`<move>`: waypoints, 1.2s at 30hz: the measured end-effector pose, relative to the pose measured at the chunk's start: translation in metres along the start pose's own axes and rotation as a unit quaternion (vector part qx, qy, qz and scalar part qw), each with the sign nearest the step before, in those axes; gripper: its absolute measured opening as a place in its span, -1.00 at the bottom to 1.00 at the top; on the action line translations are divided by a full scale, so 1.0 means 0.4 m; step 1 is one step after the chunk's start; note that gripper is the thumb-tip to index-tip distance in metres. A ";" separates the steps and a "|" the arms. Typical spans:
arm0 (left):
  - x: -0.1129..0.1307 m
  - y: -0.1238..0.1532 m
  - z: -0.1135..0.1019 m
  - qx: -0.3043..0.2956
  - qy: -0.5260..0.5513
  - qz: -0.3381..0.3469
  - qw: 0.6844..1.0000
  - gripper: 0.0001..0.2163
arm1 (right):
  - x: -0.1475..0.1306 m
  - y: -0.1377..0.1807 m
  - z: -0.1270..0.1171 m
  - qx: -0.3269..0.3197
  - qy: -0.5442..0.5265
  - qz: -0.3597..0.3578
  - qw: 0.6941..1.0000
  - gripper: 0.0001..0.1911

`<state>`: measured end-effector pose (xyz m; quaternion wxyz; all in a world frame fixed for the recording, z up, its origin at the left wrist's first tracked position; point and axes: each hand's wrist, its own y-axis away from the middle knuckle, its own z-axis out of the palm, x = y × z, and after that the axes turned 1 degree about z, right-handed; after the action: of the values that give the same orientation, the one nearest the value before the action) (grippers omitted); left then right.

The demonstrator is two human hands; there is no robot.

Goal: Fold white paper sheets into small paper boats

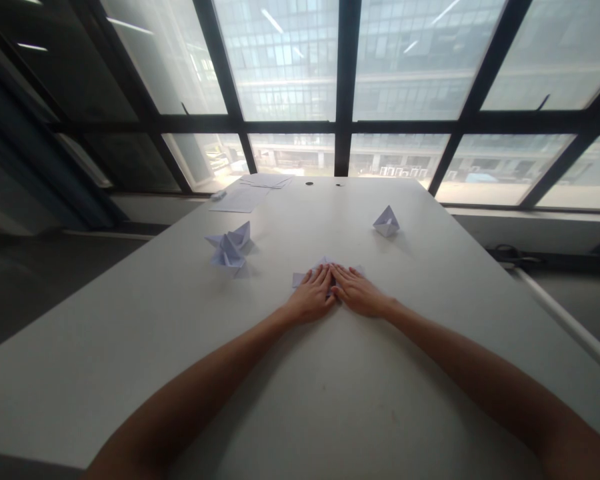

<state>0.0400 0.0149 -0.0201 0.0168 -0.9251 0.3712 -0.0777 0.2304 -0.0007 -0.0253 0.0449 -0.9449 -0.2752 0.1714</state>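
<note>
Left hand [311, 295], right hand [361, 293] side by side at centre, fingers spread flat, pressing folded paper [299, 279] onto tabletop [330, 400], likely holding the crease. Spiky origami piece [230, 248] and small origami piece [387, 222] set apart, clear of hands.

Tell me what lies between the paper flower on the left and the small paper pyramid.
In the head view, only bare table between the paper flower and paper pyramid; left hand and right hand press folded paper just nearer.
</note>
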 end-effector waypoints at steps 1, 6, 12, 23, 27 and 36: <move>-0.001 0.000 0.000 -0.001 -0.002 -0.005 1.000 -0.33 | 0.000 0.000 -0.001 -0.002 0.003 0.002 1.000 -0.32; -0.016 0.008 -0.003 0.001 -0.008 -0.038 0.999 -0.25 | -0.003 -0.001 -0.008 -0.019 0.016 0.001 1.000 -0.31; -0.039 0.014 -0.009 -0.005 -0.009 -0.045 0.999 -0.18 | 0.023 0.007 -0.010 -0.018 0.021 0.021 0.999 -0.31; -0.056 0.013 -0.010 0.007 -0.028 -0.040 0.999 -0.34 | 0.035 0.010 -0.013 -0.005 0.018 0.031 0.999 -0.37; -0.056 0.011 -0.005 0.012 -0.027 -0.041 0.999 -0.34 | 0.030 0.011 -0.018 0.001 0.014 0.036 0.999 -0.37; -0.060 0.011 -0.001 0.021 -0.024 -0.035 0.999 -0.37 | 0.030 0.010 -0.019 0.009 0.007 0.036 0.999 -0.39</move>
<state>0.0198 0.0281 -0.0233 0.0418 -0.9387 0.3361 -0.0639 0.2448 0.0023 -0.0226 0.0489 -0.9549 -0.2391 0.1688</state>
